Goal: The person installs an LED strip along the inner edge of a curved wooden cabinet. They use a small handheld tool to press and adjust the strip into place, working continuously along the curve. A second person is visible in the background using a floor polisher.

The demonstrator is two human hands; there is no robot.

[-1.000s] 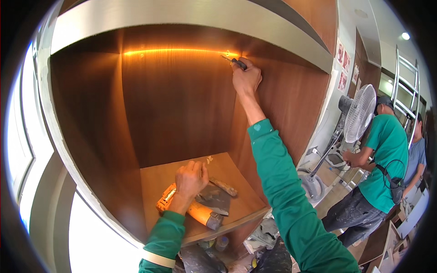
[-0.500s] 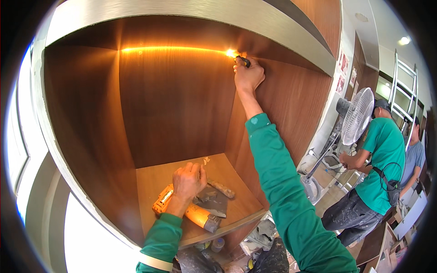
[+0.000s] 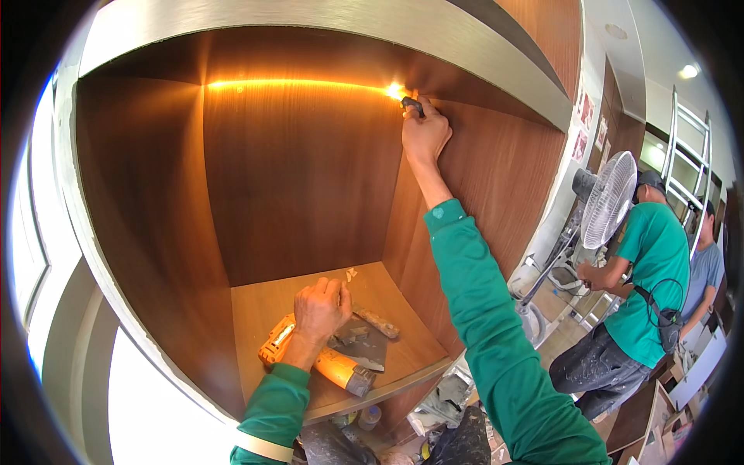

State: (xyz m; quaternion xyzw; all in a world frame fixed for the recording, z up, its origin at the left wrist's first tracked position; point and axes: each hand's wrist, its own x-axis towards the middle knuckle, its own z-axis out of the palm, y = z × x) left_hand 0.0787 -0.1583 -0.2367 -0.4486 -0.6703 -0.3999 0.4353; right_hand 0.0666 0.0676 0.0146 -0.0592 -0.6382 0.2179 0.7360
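My right hand [image 3: 425, 138] is raised to the far right upper corner of the wooden cabinet [image 3: 294, 186]. Its fingers close round a small dark-handled tool [image 3: 414, 106], whose tip meets the bright right end of a glowing yellow light strip [image 3: 302, 82]. What kind of tool it is, glare and fingers hide. Down on the cabinet's bottom board, my left hand [image 3: 321, 310] is curled, its fingertips hidden. Under that wrist lies an orange and black power tool [image 3: 341, 369]. Beside it sits a grey flat blade [image 3: 370, 347] with a worn handle [image 3: 377, 321].
A metal-faced edge [image 3: 333, 17] spans the cabinet's top front. To the right stand a pedestal fan [image 3: 611, 198] and a ladder [image 3: 687, 151]. A co-worker in a green shirt [image 3: 652, 283] is beside them, another person [image 3: 704, 267] behind. Loose boards and debris lie lower right.
My right hand has shifted slightly right and down, and the tool in it is angled a little differently. My left hand stays where it was.
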